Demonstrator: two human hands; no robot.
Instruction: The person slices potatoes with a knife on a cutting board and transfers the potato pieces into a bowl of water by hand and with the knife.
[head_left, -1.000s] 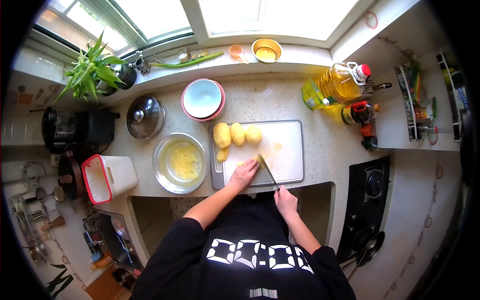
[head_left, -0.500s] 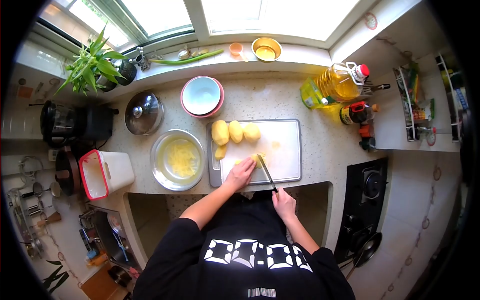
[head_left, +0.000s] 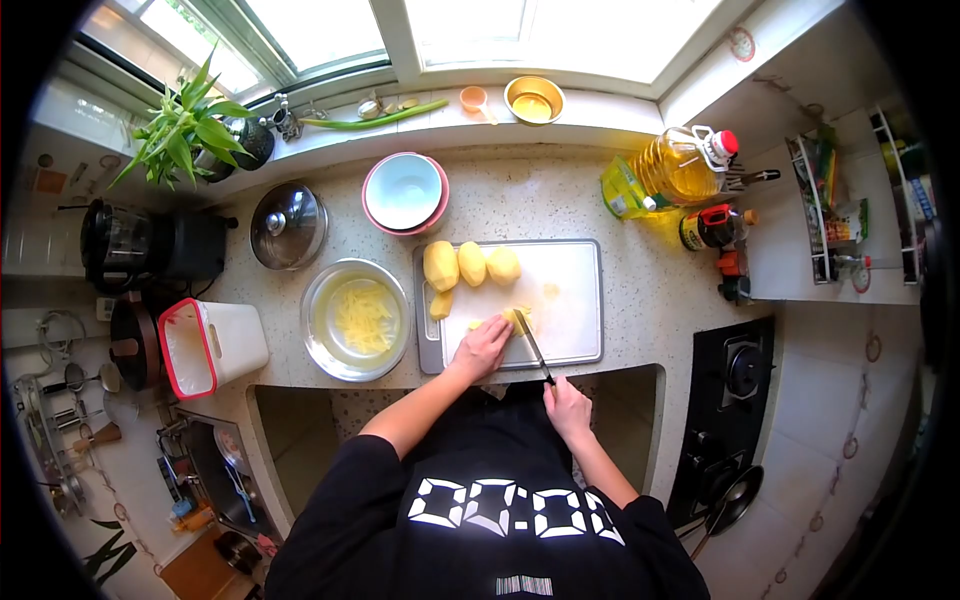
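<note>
My right hand point(head_left: 568, 408) is closed round the handle of a knife point(head_left: 533, 343), whose blade rests at cut pale yellow potato point(head_left: 517, 317) on the white cutting board point(head_left: 570, 300). With fingers bent, my left hand point(head_left: 482, 348) presses the potato just left of the blade. Peeled potatoes point(head_left: 441, 267) lie along the board's upper left, with a smaller piece point(head_left: 441, 305) below them. Left of the board stands a metal bowl point(head_left: 313, 345) with potato strips point(head_left: 363, 318) in it.
Stacked bowls point(head_left: 403, 192) and a glass lid point(head_left: 287, 226) are behind. A white bin point(head_left: 238, 338) stands left. Oil bottle point(head_left: 680, 168), sauce bottle point(head_left: 708, 226) and black stove point(head_left: 728, 400) are on the right. A gold bowl point(head_left: 534, 100) sits on the sill.
The whole view has shifted slightly since the earliest frame. Both hands stay at the potato, and the knife blade has moved only slightly against it.
</note>
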